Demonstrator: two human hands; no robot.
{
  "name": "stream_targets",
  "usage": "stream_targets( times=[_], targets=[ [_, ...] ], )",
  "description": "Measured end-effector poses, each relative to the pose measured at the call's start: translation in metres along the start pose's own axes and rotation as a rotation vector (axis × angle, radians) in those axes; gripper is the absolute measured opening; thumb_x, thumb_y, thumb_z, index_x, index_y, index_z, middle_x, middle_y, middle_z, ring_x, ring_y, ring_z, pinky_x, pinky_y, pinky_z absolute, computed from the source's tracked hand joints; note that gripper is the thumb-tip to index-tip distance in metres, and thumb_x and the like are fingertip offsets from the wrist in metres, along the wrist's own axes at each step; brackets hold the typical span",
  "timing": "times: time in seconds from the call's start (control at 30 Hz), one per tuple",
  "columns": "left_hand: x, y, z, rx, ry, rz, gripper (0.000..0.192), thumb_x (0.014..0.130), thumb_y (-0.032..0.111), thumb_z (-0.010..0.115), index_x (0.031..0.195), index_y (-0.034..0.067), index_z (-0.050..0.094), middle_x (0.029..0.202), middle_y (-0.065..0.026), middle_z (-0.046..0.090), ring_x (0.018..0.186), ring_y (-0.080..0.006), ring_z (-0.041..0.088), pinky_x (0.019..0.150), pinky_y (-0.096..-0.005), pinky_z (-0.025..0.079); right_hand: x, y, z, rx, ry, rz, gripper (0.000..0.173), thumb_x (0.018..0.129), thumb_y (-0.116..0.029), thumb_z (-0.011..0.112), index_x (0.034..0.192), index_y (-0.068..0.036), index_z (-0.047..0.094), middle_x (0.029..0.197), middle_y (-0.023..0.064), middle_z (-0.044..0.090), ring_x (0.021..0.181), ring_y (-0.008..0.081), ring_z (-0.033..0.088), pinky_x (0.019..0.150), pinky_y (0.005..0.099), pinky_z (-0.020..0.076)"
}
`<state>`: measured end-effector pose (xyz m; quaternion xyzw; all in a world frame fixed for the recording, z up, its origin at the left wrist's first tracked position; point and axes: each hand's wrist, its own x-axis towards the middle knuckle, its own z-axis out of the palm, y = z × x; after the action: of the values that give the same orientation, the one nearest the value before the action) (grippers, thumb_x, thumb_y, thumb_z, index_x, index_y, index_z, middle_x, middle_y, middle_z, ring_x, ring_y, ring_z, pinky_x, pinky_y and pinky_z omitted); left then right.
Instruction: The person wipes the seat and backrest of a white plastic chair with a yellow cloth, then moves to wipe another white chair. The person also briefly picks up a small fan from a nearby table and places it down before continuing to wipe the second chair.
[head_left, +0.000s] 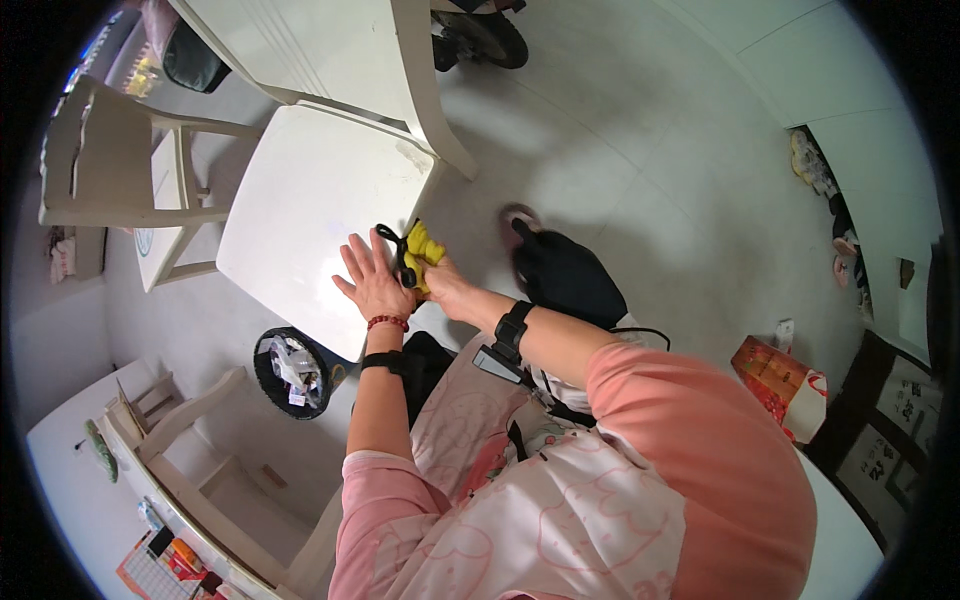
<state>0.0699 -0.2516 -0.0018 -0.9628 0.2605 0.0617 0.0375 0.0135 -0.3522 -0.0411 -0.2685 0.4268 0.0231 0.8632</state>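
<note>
A white chair seat (315, 195) lies before me, with a scuffed patch near its far right corner. My left hand (379, 285) rests palm down on the seat near its right edge, fingers spread, a red bead bracelet at the wrist. Beside it, my right hand (444, 285) grips a bundled yellow cloth (424, 246) at the edge of the seat. A black cord or strap (407, 270) loops over the cloth, next to my left fingers; what it belongs to cannot be told. Both forearms wear black straps.
A black wastebasket (319, 405) with rubbish stands left of my legs. Other white chairs (97, 157) are at the left, and a table with small items at the lower left. A wheel (495, 41) shows at the top. A red-orange bag (765, 375) stands on the floor at the right.
</note>
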Motion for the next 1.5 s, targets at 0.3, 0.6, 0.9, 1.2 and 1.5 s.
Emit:
stream_targets(
  times=[0.3, 0.6, 0.9, 1.2, 1.5],
  targets=[
    [0.0, -0.002, 0.007, -0.01, 0.051, 0.022, 0.089, 0.081, 0.035, 0.057, 0.161, 0.023, 0.021, 0.166, -0.0175, 0.015, 0.154, -0.0392, 0.008, 0.117, -0.0674, 0.005, 0.081, -0.118, -0.019, 0.278, 0.346, -0.493, 0.037, 0.101, -0.019, 0.056, 0.135, -0.007, 0.047, 0.123, 0.0038, 0.059, 0.111, 0.0168, 0.056, 0.096, 0.0329, 0.0449],
    [0.0, 0.0, 0.005, -0.015, 0.037, 0.021, 0.089, 0.08, 0.037, 0.057, 0.161, 0.021, 0.022, 0.166, -0.0177, 0.014, 0.154, -0.0379, 0.007, 0.117, -0.0668, 0.005, 0.14, -0.154, -0.057, -0.562, 0.244, -0.684, 0.04, 0.09, -0.011, 0.052, 0.13, -0.004, 0.053, 0.127, 0.0252, 0.061, 0.121, 0.042, 0.055, 0.099, 0.0451, 0.0454],
    [0.001, 0.0, 0.006, 0.021, 0.038, 0.01, 0.09, 0.08, 0.036, 0.059, 0.16, 0.022, 0.022, 0.166, -0.0168, 0.015, 0.154, -0.0374, 0.008, 0.117, -0.0663, 0.008, 0.041, -0.231, -0.022, -0.205, -0.248, -0.535, 0.042, 0.095, -0.027, 0.055, 0.131, -0.003, 0.055, 0.112, 0.0071, 0.064, 0.106, 0.0193, 0.058, 0.095, 0.0323, 0.0452],
    [0.0, 0.0, 0.004, -0.006, 0.025, -0.001, 0.091, 0.08, 0.036, 0.061, 0.161, 0.022, 0.021, 0.166, -0.018, 0.013, 0.154, -0.0398, 0.008, 0.117, -0.0678, 0.007, 0.056, -0.21, -0.009, -0.481, -0.068, -0.747, 0.045, 0.102, -0.033, 0.054, 0.136, -0.003, 0.053, 0.13, 0.0171, 0.061, 0.121, 0.0251, 0.056, 0.103, 0.0336, 0.0412],
    [0.0, -0.005, 0.008, -0.068, 0.029, 0.004, 0.091, 0.079, 0.034, 0.064, 0.16, 0.026, 0.022, 0.167, -0.0147, 0.015, 0.154, -0.0373, 0.011, 0.116, -0.0685, 0.008, 0.078, -0.127, -0.017, -0.533, 0.571, -0.642, 0.053, 0.097, -0.018, 0.052, 0.143, 0.001, 0.032, 0.126, 0.0305, 0.058, 0.114, 0.0454, 0.059, 0.096, 0.0507, 0.0478]
  ],
)
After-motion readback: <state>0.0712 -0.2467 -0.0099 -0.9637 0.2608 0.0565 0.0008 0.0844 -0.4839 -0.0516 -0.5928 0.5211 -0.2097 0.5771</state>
